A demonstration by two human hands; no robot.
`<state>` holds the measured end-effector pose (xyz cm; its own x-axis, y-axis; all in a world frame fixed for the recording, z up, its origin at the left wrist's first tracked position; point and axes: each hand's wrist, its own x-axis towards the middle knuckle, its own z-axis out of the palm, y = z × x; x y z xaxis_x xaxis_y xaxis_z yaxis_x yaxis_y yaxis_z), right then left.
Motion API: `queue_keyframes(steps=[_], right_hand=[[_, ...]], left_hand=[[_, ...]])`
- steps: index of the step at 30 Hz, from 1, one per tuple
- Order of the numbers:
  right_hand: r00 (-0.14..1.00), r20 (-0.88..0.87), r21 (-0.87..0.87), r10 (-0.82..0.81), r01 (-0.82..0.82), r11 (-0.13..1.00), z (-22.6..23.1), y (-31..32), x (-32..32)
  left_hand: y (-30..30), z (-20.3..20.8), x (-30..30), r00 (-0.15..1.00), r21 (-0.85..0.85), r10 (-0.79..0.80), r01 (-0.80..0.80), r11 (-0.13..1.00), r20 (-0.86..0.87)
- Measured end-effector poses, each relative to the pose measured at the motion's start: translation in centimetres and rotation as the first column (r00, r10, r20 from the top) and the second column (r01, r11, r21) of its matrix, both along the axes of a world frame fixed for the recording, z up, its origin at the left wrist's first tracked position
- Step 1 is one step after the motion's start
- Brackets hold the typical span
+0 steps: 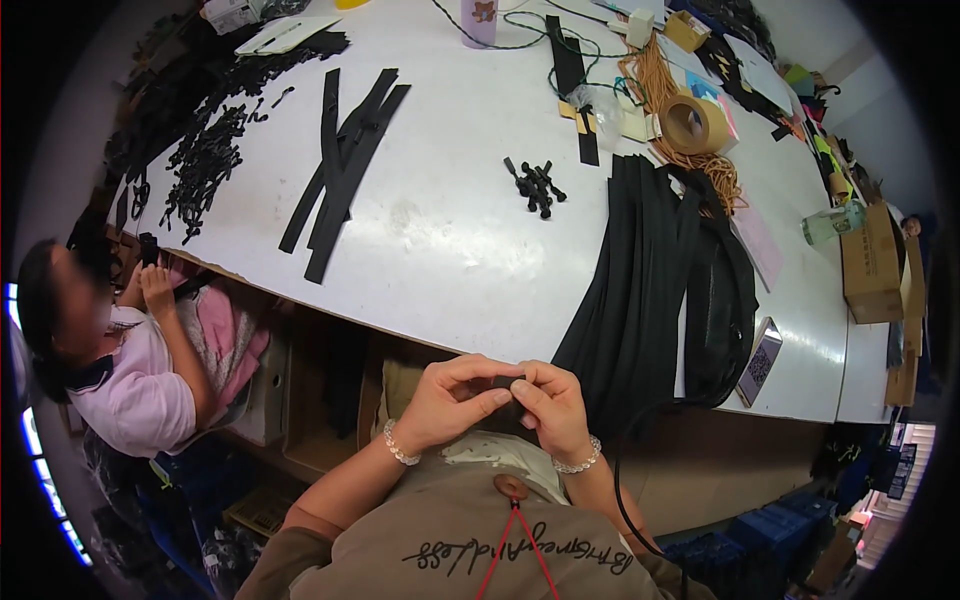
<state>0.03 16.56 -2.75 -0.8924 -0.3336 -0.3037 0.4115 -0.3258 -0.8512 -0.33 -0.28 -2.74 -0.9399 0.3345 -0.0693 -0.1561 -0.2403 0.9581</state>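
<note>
At the near edge of the table, my left hand [448, 400] and my right hand [556, 402] meet with their fingertips pinched together. Between them is a small dark piece [507, 382], mostly covered by my fingers, so its kind does not show. To the right of my hands a thick bundle of long black strips [640, 270] hangs over the table edge. A small heap of short black pieces with thicker ends, like zipper pulls [537, 187], lies farther off on the white table [430, 250].
Several black strips [345, 170] and a larger spread of small black pieces [205, 165] lie at left. A co-worker [140, 370] sits there. At right are a tape roll [690, 125], brown cord [650, 75], a phone [760, 362], a bottle [832, 224] and a cardboard box [868, 265].
</note>
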Motion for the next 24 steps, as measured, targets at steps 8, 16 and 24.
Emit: queue_keyframes(steps=[8, 16, 24], right_hand=[[0.969, -0.245, 0.192, -0.039, 0.088, 0.977, -0.5, -1.1, 0.1], [0.721, -0.693, 0.373, 0.018, 0.337, 0.864, -0.8, -1.4, 0.3], [0.849, -0.523, 0.406, 0.074, 0.172, 0.898, 0.2, -0.7, 0.4]], left_hand=[[1.4, -1.0, 0.7, 0.97, 0.14, 0.124, -0.155, 0.978, 0.209], [2.1, -1.7, 1.6, 0.926, 0.352, 0.091, -0.229, 0.908, 0.367], [0.6, -0.7, 0.5, 0.95, 0.211, 0.02, -0.09, 0.973, 0.311]])
